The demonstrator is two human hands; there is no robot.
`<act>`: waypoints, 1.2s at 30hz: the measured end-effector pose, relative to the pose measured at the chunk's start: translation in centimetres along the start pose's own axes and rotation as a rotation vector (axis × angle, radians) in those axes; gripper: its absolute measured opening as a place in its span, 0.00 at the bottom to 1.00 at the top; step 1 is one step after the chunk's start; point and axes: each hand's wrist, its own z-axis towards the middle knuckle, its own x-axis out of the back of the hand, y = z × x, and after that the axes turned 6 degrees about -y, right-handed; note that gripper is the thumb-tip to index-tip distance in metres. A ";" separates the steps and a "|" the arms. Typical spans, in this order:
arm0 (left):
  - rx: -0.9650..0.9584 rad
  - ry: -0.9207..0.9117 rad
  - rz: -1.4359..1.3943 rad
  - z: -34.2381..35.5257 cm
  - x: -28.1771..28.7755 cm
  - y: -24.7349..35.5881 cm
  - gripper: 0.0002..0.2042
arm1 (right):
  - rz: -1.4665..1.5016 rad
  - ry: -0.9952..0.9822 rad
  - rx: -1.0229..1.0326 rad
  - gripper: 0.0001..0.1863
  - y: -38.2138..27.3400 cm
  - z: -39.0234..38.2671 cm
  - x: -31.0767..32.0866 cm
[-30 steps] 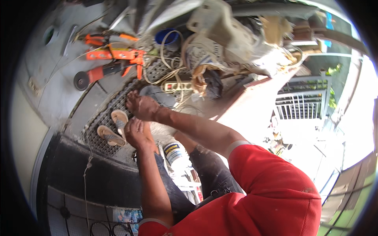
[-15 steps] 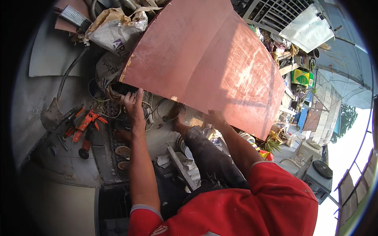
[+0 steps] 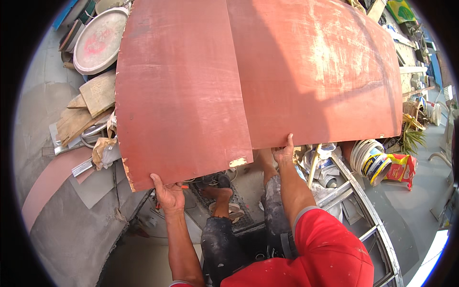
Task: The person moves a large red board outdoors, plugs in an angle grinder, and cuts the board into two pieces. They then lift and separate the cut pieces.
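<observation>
Two reddish-brown boards fill the upper middle of the head view. The left board (image 3: 181, 95) has chipped corners, and its lower edge sits nearer me than that of the right board (image 3: 315, 91). My left hand (image 3: 169, 195) is closed on the left board's lower edge near its left corner, thumb on top and fingers hidden underneath. My right hand (image 3: 285, 155) grips the right board's lower edge beside the step between the boards, its thumb also on top.
A white metal ladder-like frame (image 3: 363, 205) lies at my right, near a white bucket (image 3: 370, 162) and a red-and-yellow bag (image 3: 401, 168). Wood pieces (image 3: 91, 103) and a round pale lid (image 3: 100, 42) are stacked at the left. My bare feet (image 3: 221, 200) stand below the boards.
The view has swung round and the boards look more level. Their lower edges, lined up before, are now offset, the left one nearer me. Both hands keep hold of the edges.
</observation>
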 end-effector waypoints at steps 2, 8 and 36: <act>0.011 -0.023 -0.040 -1.4 -2.6 3.8 0.29 | 0.047 -0.130 0.003 0.41 -1.4 -4.1 0.3; -0.095 -0.119 -0.018 -6.0 -12.3 17.1 0.24 | 0.010 -0.346 0.009 0.32 -8.5 -15.2 -0.1; -0.113 -0.396 -0.315 -28.7 -29.0 25.3 0.21 | 0.063 -0.618 0.565 0.08 -44.4 -52.2 -26.8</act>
